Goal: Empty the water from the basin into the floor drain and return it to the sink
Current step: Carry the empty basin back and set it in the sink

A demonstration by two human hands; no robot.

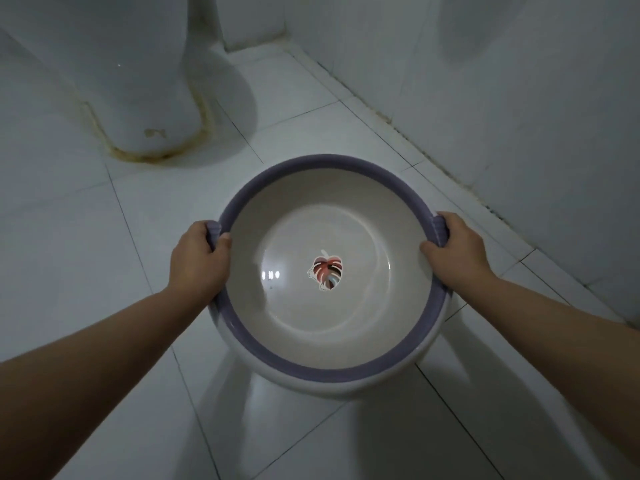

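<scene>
A round white basin point(329, 344) with a purple rim and a red leaf picture on its bottom hangs level above the tiled floor, in the middle of the view. A shallow layer of clear water lies in it and reflects lights. My left hand point(199, 259) grips the purple handle on the basin's left side, thumb over the rim. On the opposite handle my right hand point(455, 249) holds on the same way. Neither the floor drain nor the sink is in view.
A white toilet base point(145, 98) with a stained seal stands on the floor at the upper left. A white tiled wall point(519, 116) runs along the right, meeting the floor in a dirty seam. White floor tiles point(69, 254) spread left and below the basin.
</scene>
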